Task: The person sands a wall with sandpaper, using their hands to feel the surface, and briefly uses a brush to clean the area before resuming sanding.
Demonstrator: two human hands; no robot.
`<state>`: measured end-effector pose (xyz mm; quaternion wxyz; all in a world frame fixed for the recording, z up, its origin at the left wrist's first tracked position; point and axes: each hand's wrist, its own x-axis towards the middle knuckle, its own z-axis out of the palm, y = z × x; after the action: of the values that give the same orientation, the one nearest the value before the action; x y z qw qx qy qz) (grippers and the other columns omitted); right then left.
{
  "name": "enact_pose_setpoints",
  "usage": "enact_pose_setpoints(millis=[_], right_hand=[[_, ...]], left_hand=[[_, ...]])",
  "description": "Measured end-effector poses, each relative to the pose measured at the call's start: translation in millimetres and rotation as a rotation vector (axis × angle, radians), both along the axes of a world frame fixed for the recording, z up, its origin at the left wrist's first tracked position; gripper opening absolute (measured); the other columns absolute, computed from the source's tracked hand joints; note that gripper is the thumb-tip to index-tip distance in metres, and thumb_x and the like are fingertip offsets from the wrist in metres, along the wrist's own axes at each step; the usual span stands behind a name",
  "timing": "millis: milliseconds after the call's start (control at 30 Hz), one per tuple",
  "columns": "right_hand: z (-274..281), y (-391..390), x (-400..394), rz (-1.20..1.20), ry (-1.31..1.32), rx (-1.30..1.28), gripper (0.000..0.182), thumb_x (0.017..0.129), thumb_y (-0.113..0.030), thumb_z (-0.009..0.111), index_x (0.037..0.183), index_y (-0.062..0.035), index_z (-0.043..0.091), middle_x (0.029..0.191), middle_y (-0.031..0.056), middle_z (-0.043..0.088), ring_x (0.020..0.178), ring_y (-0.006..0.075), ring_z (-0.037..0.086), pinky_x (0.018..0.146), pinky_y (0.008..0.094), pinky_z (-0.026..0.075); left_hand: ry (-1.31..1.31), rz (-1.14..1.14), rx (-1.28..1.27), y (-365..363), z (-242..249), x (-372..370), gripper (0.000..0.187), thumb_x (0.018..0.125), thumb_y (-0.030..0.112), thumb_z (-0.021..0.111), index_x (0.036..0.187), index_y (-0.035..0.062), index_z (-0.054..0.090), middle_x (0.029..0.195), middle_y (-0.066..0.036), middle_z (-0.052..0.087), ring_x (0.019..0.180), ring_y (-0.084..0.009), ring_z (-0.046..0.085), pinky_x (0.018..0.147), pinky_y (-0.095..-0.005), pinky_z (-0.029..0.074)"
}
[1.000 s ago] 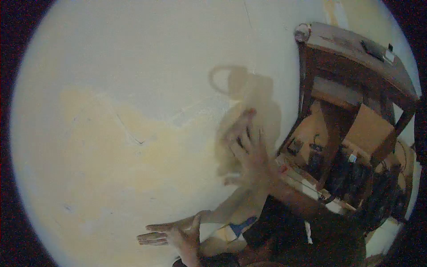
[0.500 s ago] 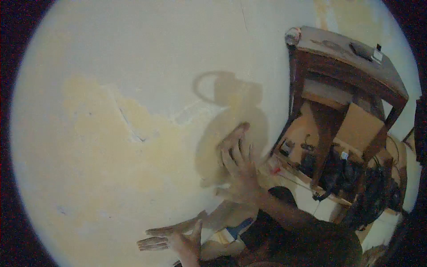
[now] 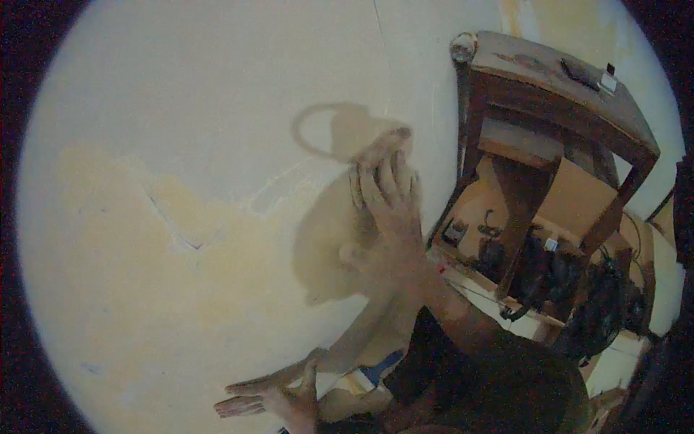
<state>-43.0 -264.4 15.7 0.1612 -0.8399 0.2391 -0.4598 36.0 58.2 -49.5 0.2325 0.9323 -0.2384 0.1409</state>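
My right hand (image 3: pixel 387 206) is raised near the middle of the view, its back to me and its fingers stretched towards the top. Its palm side faces the pale, yellow-patched wall (image 3: pixel 181 108) and its thumb points left. Lower left, my left hand (image 3: pixel 285 405) has its fingers stretched left and its thumb up, also against the wall. Neither hand holds anything visible. Whether the palms press on the wall is hard to tell. Shadows of the head and arms fall on the wall around both hands.
A dark wooden table (image 3: pixel 564 79) stands at the right with small items on top. Below it are an open cardboard box (image 3: pixel 578 202) and dark bags and cables (image 3: pixel 553 271). A blue item (image 3: pixel 382 369) shows behind my arms. Cracks run across the wall.
My right hand has moved up along the wall, its fingers now over the upper shadow. My left hand has shifted slightly left and down. The view has shifted a little.
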Motion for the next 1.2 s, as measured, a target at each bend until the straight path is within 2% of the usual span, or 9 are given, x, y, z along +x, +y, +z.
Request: enact_pose_setpoints(millis=[100,200,400,567,600,767,1000,1100,1200], right_hand=[[-28,9,7,0.114,-0.046,0.051,0.133,0.062,-0.053,0.09,0.165,-0.0066,0.019,0.168,0.0333,0.011,0.154,0.0581,0.006,0.119,0.0729,0.016],[-78,47,-7,0.166,0.207,0.197,0.133,0.063,-0.052,0.09,0.165,-0.0053,0.018,0.168,0.0332,0.01,0.155,0.0549,0.007,0.121,0.0706,0.011],[-11,-21,7,0.034,-0.126,0.037,0.136,0.06,-0.058,0.09,0.164,-0.0048,0.021,0.169,0.0327,0.006,0.153,0.0597,0.006,0.119,0.0743,0.013],[-78,26,-3,0.134,0.094,0.168,0.132,0.064,-0.063,0.086,0.164,-0.0057,0.022,0.169,0.0317,0.007,0.153,0.0587,0.006,0.119,0.074,0.01],[-79,37,-6,0.172,0.191,0.231,0.131,0.065,-0.064,0.085,0.164,-0.0054,0.022,0.17,0.0316,0.007,0.153,0.0586,0.005,0.119,0.0739,0.009],[-16,-24,14,0.047,-0.099,0.061,0.131,0.062,-0.065,0.085,0.163,-0.0055,0.027,0.169,0.0314,0.008,0.154,0.0584,0.005,0.119,0.0745,0.011],[-73,24,-7,0.082,0.101,0.102,0.131,0.058,-0.067,0.086,0.163,-0.0112,0.031,0.169,0.031,0.01,0.154,0.0563,0.006,0.118,0.0754,0.013],[-19,-15,-1,0.09,0.05,0.098,0.129,0.057,-0.069,0.086,0.162,-0.0149,0.035,0.169,0.0314,0.01,0.154,0.0581,0.004,0.117,0.0757,0.015],[-33,-25,9,0.057,-0.035,0.044,0.127,0.056,-0.067,0.087,0.16,-0.0156,0.037,0.169,0.0316,0.012,0.154,0.058,0.006,0.118,0.0742,0.016]], left_hand=[[-0.002,0.003,-0.003,0,1,0,0.053,0.074,0.043,0.091,0.089,-0.0058,0.078,0.081,-0.027,0.073,0.076,-0.043,0.07,0.077,-0.0506,0.056],[-0.019,0.013,-0.007,1,-4,-3,0.052,0.074,0.041,0.091,0.09,-0.006,0.078,0.082,-0.026,0.074,0.075,-0.0419,0.07,0.077,-0.0501,0.056],[-0.024,0.023,-0.006,-1,-5,-6,0.049,0.075,0.038,0.091,0.092,-0.0064,0.078,0.082,-0.026,0.074,0.075,-0.0398,0.071,0.077,-0.0491,0.056],[-0.036,0.019,-0.017,-5,-6,0,0.048,0.076,0.036,0.091,0.093,-0.0067,0.078,0.082,-0.025,0.075,0.074,-0.038,0.072,0.077,-0.0483,0.057],[-0.03,0.018,-0.009,-5,-2,3,0.047,0.076,0.035,0.091,0.093,-0.0067,0.078,0.083,-0.025,0.075,0.074,-0.0377,0.072,0.077,-0.0482,0.057],[-0.042,0.025,0.004,-7,-1,2,0.046,0.077,0.033,0.091,0.095,-0.007,0.078,0.083,-0.024,0.076,0.074,-0.0359,0.072,0.077,-0.0474,0.057],[-0.081,0.076,0.027,-15,10,-11,0.042,0.077,0.028,0.091,0.097,-0.0062,0.079,0.086,-0.022,0.077,0.075,-0.0322,0.074,0.079,-0.0448,0.058],[0.066,0.048,-0.005,-16,8,-1,0.04,0.078,0.027,0.09,0.098,-0.0059,0.079,0.087,-0.023,0.077,0.079,-0.0307,0.075,0.081,-0.0433,0.058],[0.07,0.015,-0.008,-8,0,3,0.048,0.077,0.031,0.09,0.103,-0.006,0.074,0.092,-0.027,0.072,0.084,-0.0331,0.07,0.083,-0.0452,0.055]])
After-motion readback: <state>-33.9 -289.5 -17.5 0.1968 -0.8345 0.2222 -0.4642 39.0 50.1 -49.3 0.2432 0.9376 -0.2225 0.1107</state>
